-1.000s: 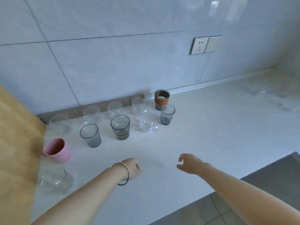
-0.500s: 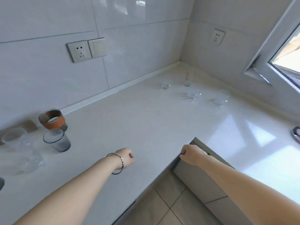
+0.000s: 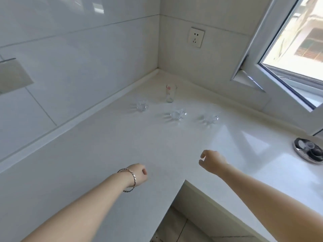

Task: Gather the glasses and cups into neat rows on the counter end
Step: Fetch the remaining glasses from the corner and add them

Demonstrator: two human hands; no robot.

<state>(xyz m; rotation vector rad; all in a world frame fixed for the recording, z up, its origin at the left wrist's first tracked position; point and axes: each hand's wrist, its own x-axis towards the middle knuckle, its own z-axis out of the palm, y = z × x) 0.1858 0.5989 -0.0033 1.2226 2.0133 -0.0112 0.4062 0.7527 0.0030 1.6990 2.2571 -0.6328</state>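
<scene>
Counter [image 3: 108, 154]: white and L-shaped, running into a tiled corner; its inner edge turns at the bottom of the view, with floor tiles visible below.
Tall glass [image 3: 171, 93]: clear with a red mark near the rim; upright, closest to the corner, behind the three low glasses.
Left low glass [image 3: 141, 105]: clear and short; stands near the back wall strip, to the left of the tall glass and apart from it.
Middle low glass [image 3: 178, 114]: clear and short; in front of the tall glass, between the other two low ones, touching neither.
Right low glass [image 3: 210, 114]: clear and wide-rimmed; nearest the window side, beside a bright patch of sun on the counter.
Left hand [image 3: 139, 174]: over the counter, well short of the glasses; fingers curled in to a loose fist, holding nothing; a thin metal bracelet [image 3: 130, 180] sits on the wrist.
Right hand [image 3: 210, 162]: raised above the counter near its inner edge; fingers bent and slightly apart, thumb and forefinger close without meeting, holding nothing.
Drain cover [image 3: 308, 151]: round, dark and metal; at the far right edge of the view, well apart from the glasses.
Wall socket [image 3: 196, 37]: white, on the tiled wall above the corner.
Window [image 3: 286, 55]: white frame, swung open above the right stretch of counter; daylight and buildings beyond.
</scene>
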